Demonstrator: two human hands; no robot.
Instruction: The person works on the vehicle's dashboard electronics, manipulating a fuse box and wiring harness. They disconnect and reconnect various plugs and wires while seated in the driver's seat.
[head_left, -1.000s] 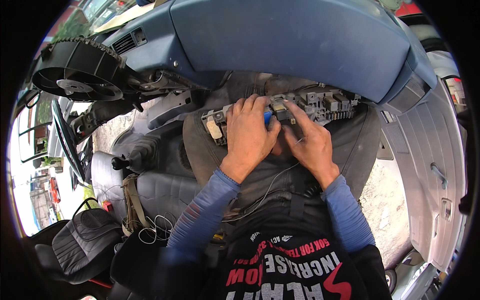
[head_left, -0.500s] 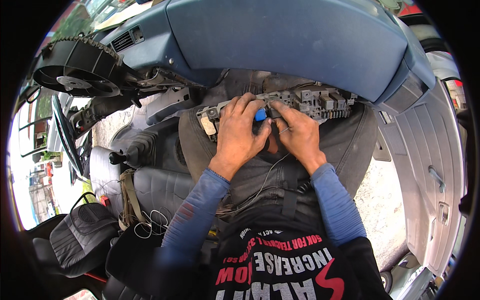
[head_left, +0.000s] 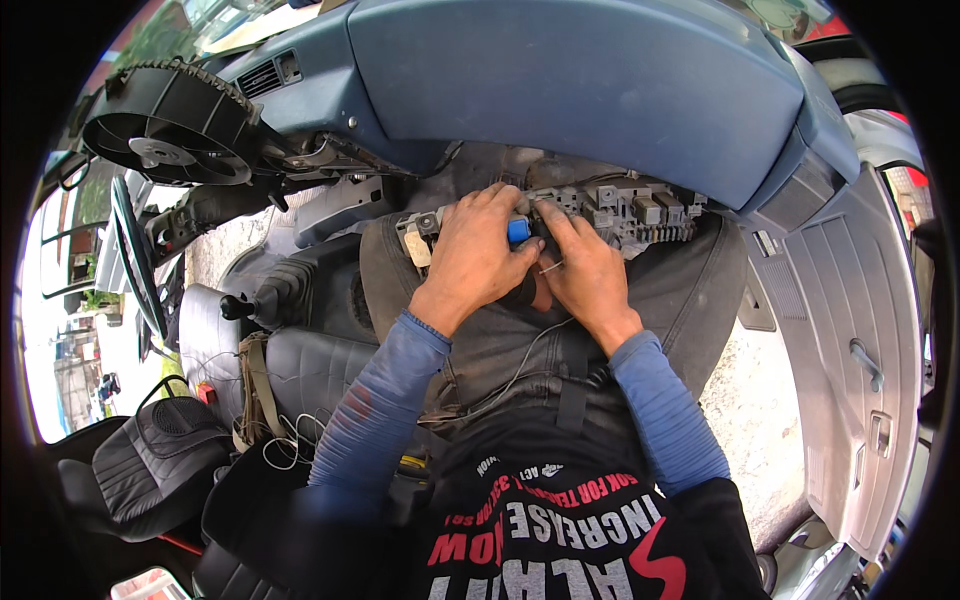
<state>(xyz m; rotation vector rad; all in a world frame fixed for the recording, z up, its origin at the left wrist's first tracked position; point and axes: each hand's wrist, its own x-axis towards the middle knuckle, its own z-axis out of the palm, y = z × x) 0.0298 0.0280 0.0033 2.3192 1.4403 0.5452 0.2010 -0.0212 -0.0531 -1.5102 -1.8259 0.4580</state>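
Note:
A grey fuse box (head_left: pixel 650 212) with several relays and fuses lies across my thighs. My left hand (head_left: pixel 477 250) is closed over its left half, the fingers hooked past the far edge and the thumb pointing to the right. Beside that thumb a small blue block (head_left: pixel 518 231), perhaps a relay, shows on the box. My right hand (head_left: pixel 586 268) is closed opposite, its fingertips at the box just right of the blue block. A thin pale wire (head_left: pixel 540 340) runs from between its thumb and fingers down to my lap. The fingertips partly hide the contact point.
A blue dashboard (head_left: pixel 580 90) curves close beyond the box. The steering wheel (head_left: pixel 128 255), a gear lever (head_left: pixel 238 307) and black seats (head_left: pixel 155 465) are at the left. The open door (head_left: pixel 835 340) stands at the right. Loose white wire (head_left: pixel 290 445) lies by the seat belt.
Both hands stay at the fuse box, with small shifts of the fingers around the blue block. The whole view has turned slightly.

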